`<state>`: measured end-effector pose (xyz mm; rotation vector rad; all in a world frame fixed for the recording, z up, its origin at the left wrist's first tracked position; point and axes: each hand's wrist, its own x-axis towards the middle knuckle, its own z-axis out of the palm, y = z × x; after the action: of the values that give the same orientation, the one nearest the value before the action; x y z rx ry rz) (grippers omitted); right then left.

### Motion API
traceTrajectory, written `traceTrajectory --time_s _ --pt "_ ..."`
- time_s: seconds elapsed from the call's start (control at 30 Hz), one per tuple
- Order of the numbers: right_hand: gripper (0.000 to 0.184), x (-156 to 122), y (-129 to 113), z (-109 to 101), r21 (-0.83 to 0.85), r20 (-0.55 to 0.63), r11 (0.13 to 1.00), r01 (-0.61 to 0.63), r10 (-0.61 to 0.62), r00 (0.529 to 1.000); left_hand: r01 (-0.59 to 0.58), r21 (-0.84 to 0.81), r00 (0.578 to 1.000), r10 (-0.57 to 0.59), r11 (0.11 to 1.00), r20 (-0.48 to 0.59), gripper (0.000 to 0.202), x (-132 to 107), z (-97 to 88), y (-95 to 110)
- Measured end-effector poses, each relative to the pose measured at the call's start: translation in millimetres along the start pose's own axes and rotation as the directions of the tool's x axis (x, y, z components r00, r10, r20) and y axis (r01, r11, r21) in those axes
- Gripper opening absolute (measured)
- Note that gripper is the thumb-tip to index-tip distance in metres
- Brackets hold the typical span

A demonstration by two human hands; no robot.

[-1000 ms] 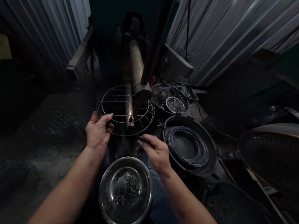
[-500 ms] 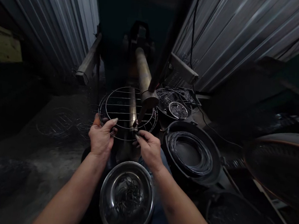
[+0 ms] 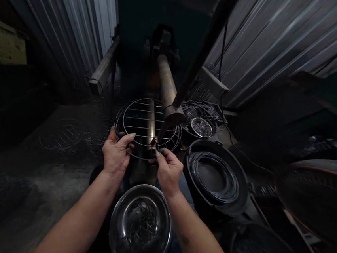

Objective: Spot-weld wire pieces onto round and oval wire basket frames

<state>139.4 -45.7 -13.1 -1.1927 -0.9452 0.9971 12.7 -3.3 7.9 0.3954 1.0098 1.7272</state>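
Note:
A round wire rack with parallel cross wires lies between the upper and lower bars of a machine. My left hand grips its near left rim, the thumb on top and the fingers below. At the rack's near edge my right hand is closed in a pinch, just beneath the machine's upper tip; whatever lies between those fingertips is too small to make out. The thick upper bar hangs over the rack, and the brass-coloured lower bar shows through its wires.
A shiny metal bowl with small dark metal pieces sits close to me, between my forearms. To the right stand a black pan with coiled wire and a small dish of metal bits. Loose wire racks lie on the left floor.
The view has shifted slightly, so the machine and rack appear a little farther right. Both hands keep their places at the rack's near edge, the right one still pinched.

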Motion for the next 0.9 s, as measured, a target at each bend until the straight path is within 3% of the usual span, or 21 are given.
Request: traceTrajectory --time_s 0.4,0.9 --pt "0.013 1 7 6 -0.015 -0.027 0.996 0.093 -0.094 0.995 0.015 -0.017 1.0 -0.015 1.0 -0.023 0.05 4 -0.4 2" --pt "0.017 -5 12 10 0.027 -0.103 0.999 0.044 -0.041 0.994 0.013 -0.046 1.0 -0.014 0.999 -0.022 0.053 4 -4.0 1"
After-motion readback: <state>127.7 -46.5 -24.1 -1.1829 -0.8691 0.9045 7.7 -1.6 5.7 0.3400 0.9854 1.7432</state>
